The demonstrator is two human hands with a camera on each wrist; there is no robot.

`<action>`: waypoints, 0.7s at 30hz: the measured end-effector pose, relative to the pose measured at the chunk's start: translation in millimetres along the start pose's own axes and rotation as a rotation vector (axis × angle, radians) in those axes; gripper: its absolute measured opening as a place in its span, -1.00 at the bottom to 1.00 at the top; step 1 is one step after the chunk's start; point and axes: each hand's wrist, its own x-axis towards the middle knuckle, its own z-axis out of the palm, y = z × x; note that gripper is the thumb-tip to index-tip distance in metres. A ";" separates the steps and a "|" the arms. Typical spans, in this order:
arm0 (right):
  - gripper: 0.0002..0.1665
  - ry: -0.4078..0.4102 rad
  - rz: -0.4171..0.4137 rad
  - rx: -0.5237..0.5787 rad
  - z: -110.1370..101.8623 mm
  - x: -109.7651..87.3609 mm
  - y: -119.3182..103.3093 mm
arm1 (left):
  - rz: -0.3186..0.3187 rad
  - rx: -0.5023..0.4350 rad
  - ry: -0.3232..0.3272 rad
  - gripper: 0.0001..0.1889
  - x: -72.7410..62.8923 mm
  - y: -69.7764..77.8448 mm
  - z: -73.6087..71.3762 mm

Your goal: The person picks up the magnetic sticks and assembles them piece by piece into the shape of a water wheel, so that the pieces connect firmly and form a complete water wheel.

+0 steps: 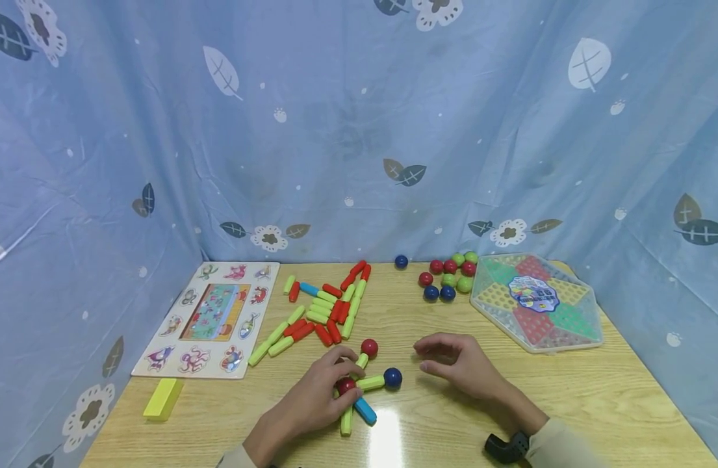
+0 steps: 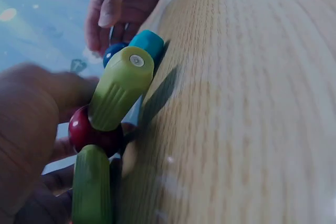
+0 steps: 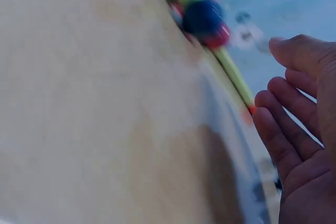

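My left hand (image 1: 314,398) curls its thumb and fingers round a red ball (image 1: 346,385), the hub of a small magnetic ball-and-stick model on the table. From the hub spread yellow-green sticks (image 1: 370,383) and a blue stick (image 1: 366,411). A blue ball (image 1: 392,377) caps the stick pointing right, and a second red ball (image 1: 369,348) caps the one pointing away. In the left wrist view, a yellow-green stick (image 2: 121,90) on the hub shows a round metal end. To the right of the model, my right hand (image 1: 466,367) hovers with loosely bent fingers, holding nothing.
Loose red, yellow-green and blue sticks (image 1: 320,316) lie behind the left hand. Several loose balls (image 1: 448,280) sit at the back right, beside a hexagonal game board (image 1: 537,325). At left are a picture puzzle board (image 1: 224,370) and a yellow block (image 1: 162,399). A curtain (image 1: 347,130) encloses the table.
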 end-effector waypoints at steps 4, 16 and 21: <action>-0.65 0.084 0.012 -0.015 -32.1 0.6 6.1 | 0.007 -0.017 -0.014 -0.65 -5.5 0.4 -1.1; -0.63 0.243 0.077 -0.227 -98.1 15.1 24.2 | 0.067 -0.077 0.136 -0.77 -11.3 1.6 6.8; -0.59 0.259 0.122 -0.224 -109.8 26.6 27.1 | 0.071 -0.139 0.116 -0.79 -11.1 2.4 8.6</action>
